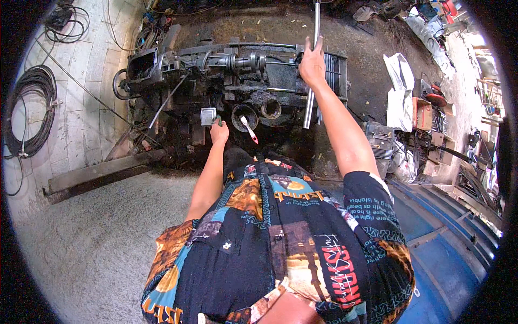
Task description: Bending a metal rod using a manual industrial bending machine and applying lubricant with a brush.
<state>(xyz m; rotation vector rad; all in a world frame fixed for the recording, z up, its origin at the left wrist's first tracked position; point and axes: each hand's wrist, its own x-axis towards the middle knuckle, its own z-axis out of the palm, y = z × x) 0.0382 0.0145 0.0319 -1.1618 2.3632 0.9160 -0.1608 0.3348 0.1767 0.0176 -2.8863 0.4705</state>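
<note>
My right hand (pixel 312 66) is on a long shiny metal rod (pixel 309 105), which stretches from the top edge down past the right end of a greasy machine (pixel 248 73). The hand covers part of the rod, with fingers on both sides of it. My left hand (pixel 219 133) is closed near the machine's front, its fingertips by a small dark greenish thing I cannot make out. Touching or just beside those fingers is a small square pale container (pixel 208 116). A brush (pixel 249 129) with a white head and red-tipped handle lies across a round dark bowl-shaped part (pixel 237 114).
A thin metal bar (pixel 167 102) leans on the machine's left side. Coiled black hose (pixel 32 105) hangs at the pale wall. White sacks (pixel 399 89), boxes (pixel 423 116) and parts crowd the right. Blue metal panels (pixel 448 259) stand at lower right; a beam (pixel 102 170) lies left.
</note>
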